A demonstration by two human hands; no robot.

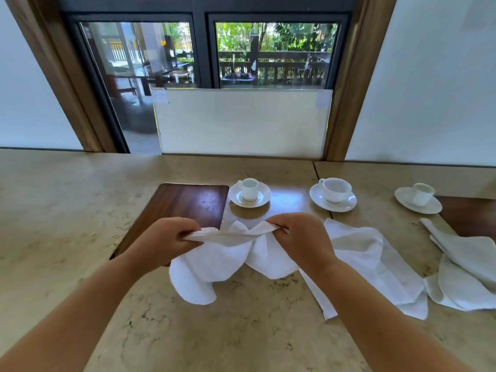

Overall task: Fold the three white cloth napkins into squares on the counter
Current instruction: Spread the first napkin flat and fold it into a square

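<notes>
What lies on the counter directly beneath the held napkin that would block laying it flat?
Nothing visible. The napkin hangs from the left hand and right hand over bare counter; the wooden board sits behind-left.

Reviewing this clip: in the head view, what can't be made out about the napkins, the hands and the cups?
- Held napkin: the gripped edge is bunched inside the left hand and right hand, so any fold is unreadable.
- Middle napkin: its near-left part is hidden behind the right forearm.
- Far-right napkin: cut off by the right frame edge.
- Right wooden board: also cut by that edge.
- Rightmost cup: blurred by lens distortion; contents unclear.
</notes>
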